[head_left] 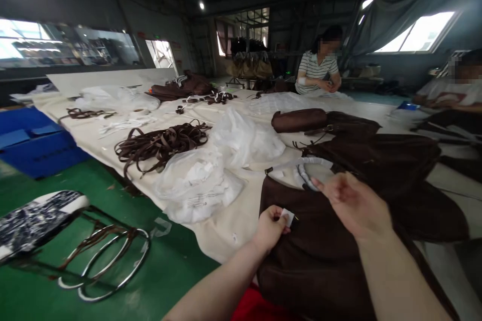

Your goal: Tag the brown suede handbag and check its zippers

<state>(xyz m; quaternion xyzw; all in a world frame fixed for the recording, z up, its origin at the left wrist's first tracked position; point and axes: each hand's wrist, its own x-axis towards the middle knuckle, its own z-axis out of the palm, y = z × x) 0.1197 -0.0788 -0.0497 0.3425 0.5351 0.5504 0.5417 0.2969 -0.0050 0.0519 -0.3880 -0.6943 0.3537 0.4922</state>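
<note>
A dark brown leather bag point(309, 251) lies at the table's near edge, right in front of me. My left hand point(271, 228) pinches a small white tag point(287, 217) between thumb and fingers, over the bag's upper left part. Above the bag's right side hovers my right hand point(354, 203), slightly blurred, its fingers loosely apart with nothing seen in them. Just beyond its fingertips is the bag's curved handle point(303, 175), covered in pale wrapping. I cannot tell whether the fingertips touch this handle.
More brown bags point(376, 160) lie to the right. Crumpled clear plastic bags point(198, 185) and a heap of brown straps point(161, 145) cover the left. A patterned stool point(41, 218) and blue boxes point(41, 143) stand on the floor. Across the table is a co-worker point(318, 70); another sits at right.
</note>
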